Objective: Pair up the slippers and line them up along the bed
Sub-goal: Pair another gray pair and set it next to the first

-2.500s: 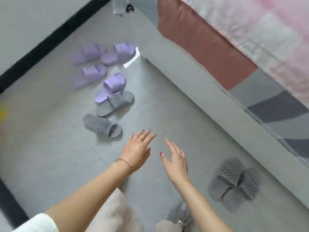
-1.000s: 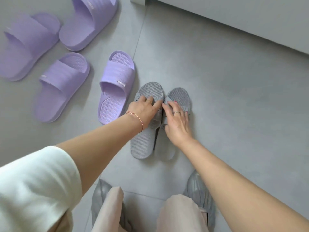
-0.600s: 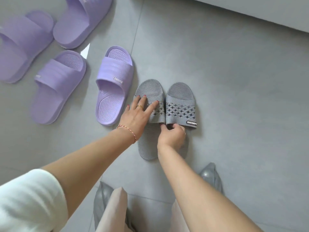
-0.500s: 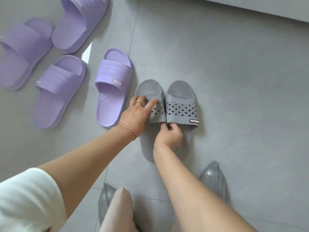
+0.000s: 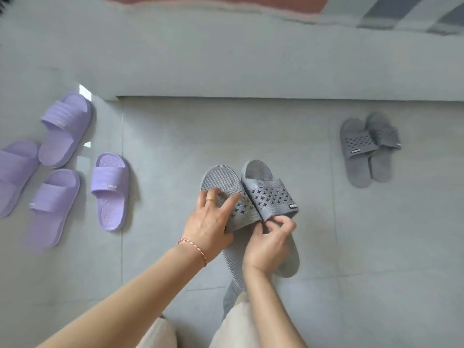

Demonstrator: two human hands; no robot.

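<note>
Two grey woven slippers sit side by side in the middle of the floor. My left hand (image 5: 209, 223) grips the strap of the left grey slipper (image 5: 221, 182). My right hand (image 5: 270, 241) pinches the strap edge of the right grey slipper (image 5: 268, 194). Both seem slightly lifted and tilted. Another grey pair (image 5: 366, 149) stands near the bed base (image 5: 251, 66) on the right. Several purple slippers lie loose at the left, the nearest being a purple slipper (image 5: 109, 192) with its toe toward the bed.
The grey bed base runs across the top, with pink and grey bedding (image 5: 376, 11) above it. Grey floor tiles (image 5: 175, 146) lie between the purple group and the grey slippers. My knees and grey shoes show at the bottom edge.
Both hands have carried the grey slippers to the right, away from the purple ones and toward the other grey pair. The view has pulled back and now shows the bed base.
</note>
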